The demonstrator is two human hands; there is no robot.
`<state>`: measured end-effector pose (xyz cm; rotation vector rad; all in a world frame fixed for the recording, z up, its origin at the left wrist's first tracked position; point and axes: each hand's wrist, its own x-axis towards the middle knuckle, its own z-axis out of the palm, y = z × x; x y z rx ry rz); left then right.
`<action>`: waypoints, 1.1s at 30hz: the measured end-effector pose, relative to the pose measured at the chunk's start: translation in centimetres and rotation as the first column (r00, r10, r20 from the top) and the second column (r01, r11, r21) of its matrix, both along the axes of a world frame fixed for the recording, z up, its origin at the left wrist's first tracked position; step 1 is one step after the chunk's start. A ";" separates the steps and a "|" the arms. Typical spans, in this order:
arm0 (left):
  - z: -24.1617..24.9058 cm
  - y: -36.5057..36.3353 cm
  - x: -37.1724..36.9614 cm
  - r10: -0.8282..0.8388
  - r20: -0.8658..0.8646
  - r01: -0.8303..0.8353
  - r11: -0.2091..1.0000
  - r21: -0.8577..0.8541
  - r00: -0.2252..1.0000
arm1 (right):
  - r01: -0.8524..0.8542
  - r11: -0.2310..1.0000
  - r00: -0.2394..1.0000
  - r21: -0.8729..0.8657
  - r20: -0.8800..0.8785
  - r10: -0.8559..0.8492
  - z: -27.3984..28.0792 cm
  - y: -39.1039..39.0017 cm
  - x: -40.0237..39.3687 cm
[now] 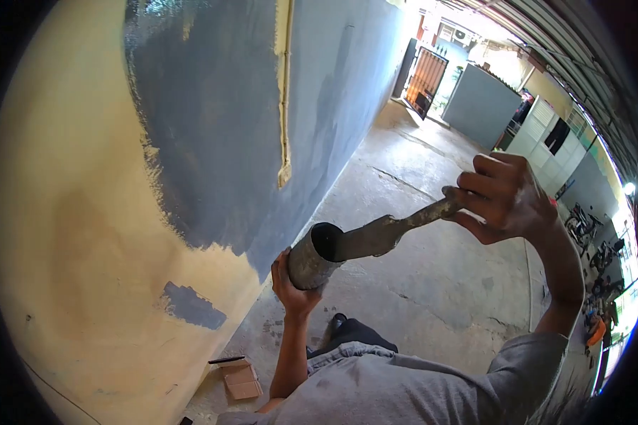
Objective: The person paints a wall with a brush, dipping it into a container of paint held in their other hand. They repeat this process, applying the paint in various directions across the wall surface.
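Note:
My left hand (pixel 289 289) is wrapped round a grey, paint-smeared cylindrical can (pixel 310 268), its dark mouth tilted up. In my right hand (pixel 500 202), the fingers pinch the end of a paintbrush handle. The grey-coated paintbrush (pixel 376 237) slants down to the left, and its tip is at the can's rim, partly inside the mouth. How much paint the can holds is hidden in shadow. Beside the can, the wall (pixel 213 127) has blue-grey paint over cream, with a ragged brushed edge and a separate grey patch (pixel 195 306) lower down.
A cream-coloured vertical conduit (pixel 285 106) runs down the painted wall. On the concrete floor (pixel 432 283) near the wall's foot lies a piece of cardboard (pixel 243 380). Bicycles (pixel 583 225) stand along the far right side. A metal gate (pixel 425 79) is at the back.

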<state>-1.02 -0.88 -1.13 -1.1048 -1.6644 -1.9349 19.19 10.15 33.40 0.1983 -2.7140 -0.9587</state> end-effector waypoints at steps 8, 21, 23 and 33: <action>2.6 0.9 -2.1 0.089 0.249 -0.057 0.990 -0.130 0.965 | -0.133 0.988 0.968 -0.077 -0.225 0.113 -0.4 4.8 -3.3; 10.2 8.4 -11.9 0.320 0.308 -0.329 0.944 -0.022 0.896 | -0.299 0.938 0.845 -0.176 -0.505 0.175 -0.4 15.5 -14.8; 10.5 9.1 -13.6 0.336 0.348 -0.344 0.938 -0.040 0.875 | -0.293 0.943 0.846 -0.161 -0.503 0.177 0.8 16.5 -17.0; 11.8 8.9 -15.8 0.455 0.339 -0.480 0.877 -0.011 0.823 | -0.323 0.945 0.698 0.055 -0.660 0.277 10.1 16.1 -27.4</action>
